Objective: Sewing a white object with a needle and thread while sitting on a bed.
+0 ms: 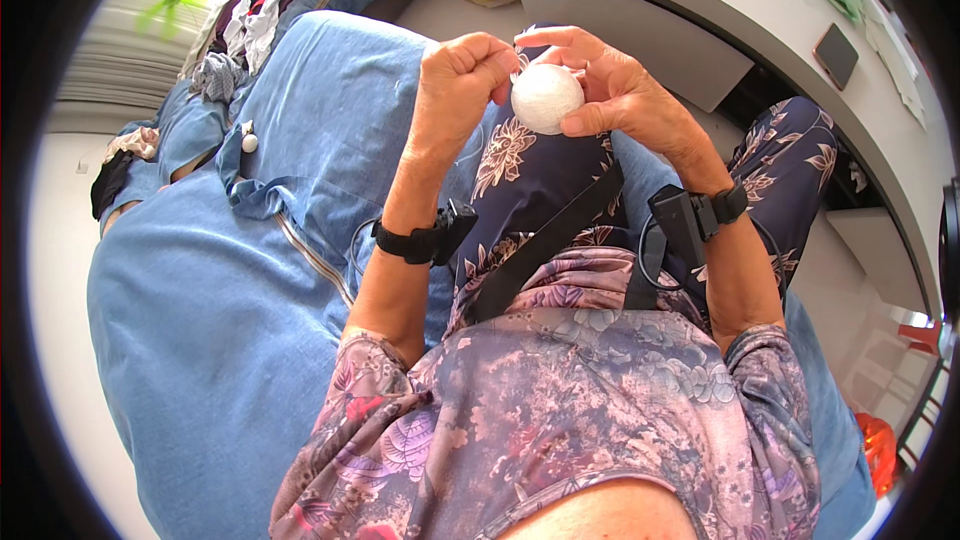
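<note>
Ball, white and round, without long axis, is grasped by the right hand from its right side. The left hand, clenched, appears to pinch pale thread beside the ball's far left; the right hand is nearer.

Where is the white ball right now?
In the head view, the white ball is near the top, a little right of centre. The right hand holds it, and the closed left hand is just to its left.
</note>
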`<state>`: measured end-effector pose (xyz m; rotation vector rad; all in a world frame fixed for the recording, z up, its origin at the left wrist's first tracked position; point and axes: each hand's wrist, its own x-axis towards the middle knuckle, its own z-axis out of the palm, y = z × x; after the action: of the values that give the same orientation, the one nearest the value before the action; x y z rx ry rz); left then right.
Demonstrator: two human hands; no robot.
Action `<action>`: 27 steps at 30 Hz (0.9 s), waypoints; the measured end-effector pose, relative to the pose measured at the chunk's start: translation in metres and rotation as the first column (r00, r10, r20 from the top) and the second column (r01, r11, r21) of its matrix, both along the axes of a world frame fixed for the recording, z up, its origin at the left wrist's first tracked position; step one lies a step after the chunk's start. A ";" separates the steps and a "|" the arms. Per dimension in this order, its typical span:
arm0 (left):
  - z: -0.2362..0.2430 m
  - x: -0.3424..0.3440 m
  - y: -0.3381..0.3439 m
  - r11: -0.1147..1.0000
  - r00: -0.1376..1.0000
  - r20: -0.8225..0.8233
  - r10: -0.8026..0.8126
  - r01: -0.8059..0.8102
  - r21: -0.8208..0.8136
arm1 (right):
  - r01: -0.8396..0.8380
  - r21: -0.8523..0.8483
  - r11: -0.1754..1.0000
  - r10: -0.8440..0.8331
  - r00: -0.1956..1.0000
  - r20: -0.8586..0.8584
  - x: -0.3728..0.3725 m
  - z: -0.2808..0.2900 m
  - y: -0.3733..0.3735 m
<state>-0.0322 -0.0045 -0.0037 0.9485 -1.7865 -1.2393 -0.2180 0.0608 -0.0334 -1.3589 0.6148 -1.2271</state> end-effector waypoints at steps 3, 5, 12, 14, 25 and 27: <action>-0.005 -0.002 0.011 0.998 0.999 -0.047 0.002 0.001 0.066 | 0.019 -0.027 0.999 -0.019 1.000 0.002 -0.002 0.001 0.000; -0.008 -0.002 0.013 0.993 0.997 -0.080 -0.009 0.018 0.116 | -0.050 -0.002 0.999 0.050 0.998 0.037 -0.006 -0.001 -0.001; -0.009 0.004 0.025 0.972 0.998 -0.050 -0.049 0.059 0.225 | -0.055 0.040 0.998 0.034 0.910 0.414 -0.011 -0.010 -0.008; -0.009 0.004 0.029 0.974 0.998 -0.039 -0.055 0.062 0.219 | -0.103 -0.001 0.995 0.090 0.863 0.497 -0.012 -0.011 -0.012; 0.005 0.005 0.051 0.985 0.979 0.136 -0.150 0.136 0.106 | 0.006 0.173 0.985 -0.117 0.760 0.639 -0.010 -0.024 -0.020; 0.010 0.005 0.054 0.983 0.976 0.144 -0.165 0.150 0.109 | 0.045 0.188 0.981 -0.156 0.756 0.635 -0.011 -0.030 -0.022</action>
<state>-0.0272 0.0499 0.0068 0.9950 -1.9675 -1.3969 -0.2288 0.0383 -0.0632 -0.6844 0.2771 -1.5901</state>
